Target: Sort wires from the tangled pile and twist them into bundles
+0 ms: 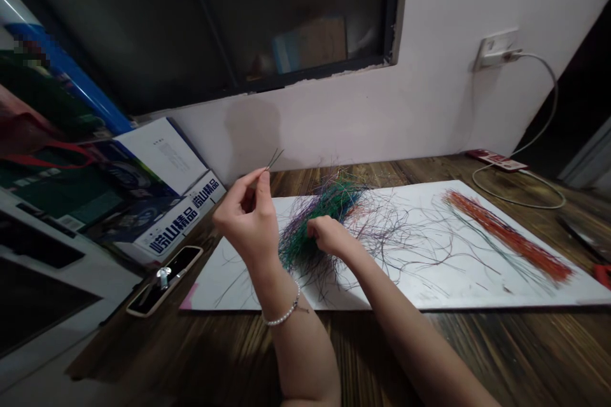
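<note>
My left hand (251, 213) is raised over the left part of a white board (439, 283). Its thumb and forefinger pinch a few thin dark wires (273, 159), whose ends stick up past the fingertips. My right hand (329, 235) reaches into a tangled heap of green, blue and purple wires (329, 200) on the board. Its fingers are curled down against the heap, and whatever lies between them is hidden. Loose dark wires (405, 241) spread out to the right of the heap. Farther right lies a bundle of orange-red wires (510, 235) with some green ones beside it.
A phone (165, 281) lies left of the board on the wooden table (382, 343). Boxes (176, 210) stand at the far left by the wall. A white cable (556, 95) runs from the wall socket (496, 51) to a red-and-white device (499, 160) at the back right.
</note>
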Available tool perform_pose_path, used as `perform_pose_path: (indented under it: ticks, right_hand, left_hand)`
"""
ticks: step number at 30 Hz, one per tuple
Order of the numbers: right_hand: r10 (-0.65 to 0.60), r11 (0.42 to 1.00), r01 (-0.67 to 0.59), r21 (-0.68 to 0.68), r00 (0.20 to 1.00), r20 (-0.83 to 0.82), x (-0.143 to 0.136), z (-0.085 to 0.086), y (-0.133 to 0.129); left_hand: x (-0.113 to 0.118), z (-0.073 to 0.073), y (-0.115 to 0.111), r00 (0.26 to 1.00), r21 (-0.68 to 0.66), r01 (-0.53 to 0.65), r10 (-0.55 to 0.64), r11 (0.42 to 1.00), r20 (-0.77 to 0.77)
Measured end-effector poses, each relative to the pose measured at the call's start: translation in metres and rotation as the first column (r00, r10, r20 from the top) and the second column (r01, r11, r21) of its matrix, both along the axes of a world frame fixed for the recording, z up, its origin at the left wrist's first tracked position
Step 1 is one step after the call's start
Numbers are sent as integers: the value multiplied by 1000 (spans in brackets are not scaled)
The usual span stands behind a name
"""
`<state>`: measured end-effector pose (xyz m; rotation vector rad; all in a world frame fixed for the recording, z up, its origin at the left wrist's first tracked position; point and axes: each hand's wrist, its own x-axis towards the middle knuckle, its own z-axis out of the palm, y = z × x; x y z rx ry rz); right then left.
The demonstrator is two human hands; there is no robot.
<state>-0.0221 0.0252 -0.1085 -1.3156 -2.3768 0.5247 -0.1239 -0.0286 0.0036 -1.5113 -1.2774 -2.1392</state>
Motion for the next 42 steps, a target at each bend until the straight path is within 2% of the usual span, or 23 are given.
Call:
perform_pose_path:
  ticks: [3, 8, 13, 21, 26, 30, 34, 37, 39, 42]
  right_hand:
    - [21, 1000, -21, 3, 999, 37, -1, 1, -4]
    - [29, 999, -31, 20, 997, 70, -6, 3, -10]
    - [30, 999, -32, 34, 998, 48, -6, 4, -7]
    - [11, 994, 5, 105, 989, -150, 6, 9, 3]
    - [1, 987, 55, 150, 937, -349, 18, 17, 8]
    - [9, 985, 85, 149, 844, -537, 27, 25, 8]
    - [-17, 984, 139, 110, 692, -721, 33, 33, 6]
    - [-30, 982, 170, 87, 587, -809, 37, 40, 3]
    - [-24, 982, 177, 71, 485, -874, 40, 46, 0]
    - [-21, 983, 183, 32, 282, -959, 45, 57, -8]
  left_hand:
    - [0, 0, 0, 1000, -24, 17, -17, 1000, -3]
    - [-1, -1, 0, 999, -65, -27, 26, 998, -30]
    - [0, -1, 1, 1000, -47, 12, -13, 999, -24]
    - [-2, -1, 0, 1000, -58, -5, 4, 998, -16]
    - [-1, -1, 1, 999, -123, 3, -9, 992, -49]
    - [-1, -1, 1, 999, -138, 27, -33, 990, -41]
    - [0, -2, 4, 997, -151, 76, -80, 986, -17]
    - [2, -4, 7, 990, -211, 129, -138, 969, -28]
    - [7, -6, 10, 981, -271, 175, -192, 947, -38]
    - [18, -8, 14, 962, -340, 241, -271, 909, -42]
